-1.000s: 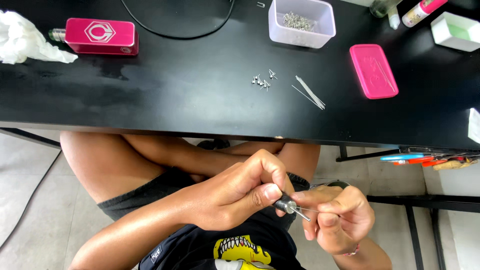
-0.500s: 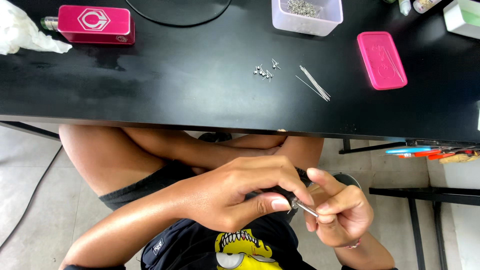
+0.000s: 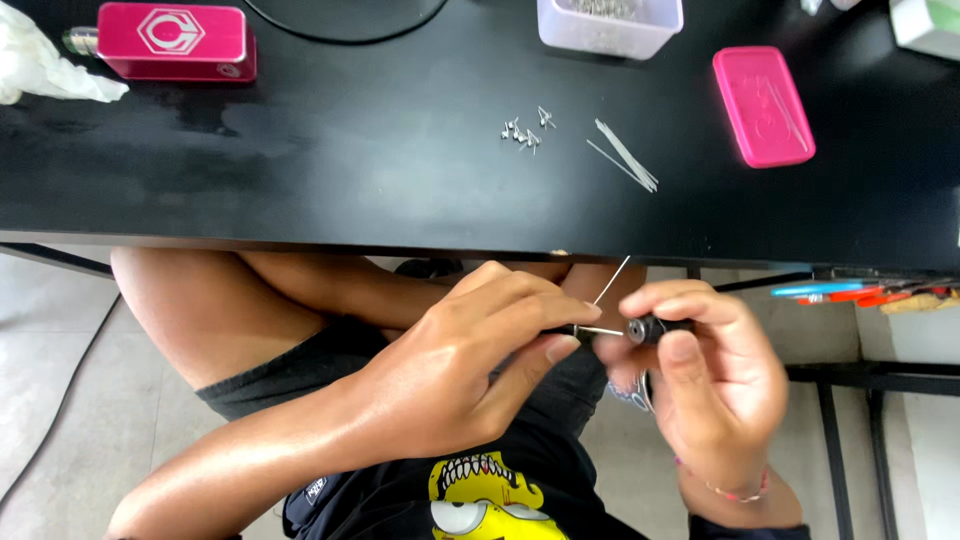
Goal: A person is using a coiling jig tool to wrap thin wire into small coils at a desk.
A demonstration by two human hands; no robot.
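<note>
Low in the middle of the frame, I see my left hand [image 3: 470, 370] pinching a thin wire [image 3: 607, 300] against the small dark cylinder [image 3: 645, 328] gripped by my right hand [image 3: 715, 385], and a slip could kink or drop it.

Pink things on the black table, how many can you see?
2. A pink box lies at the table's far left, beside a white crumpled tissue. A flat pink lid lies toward the right. More could sit outside the frame.
</note>
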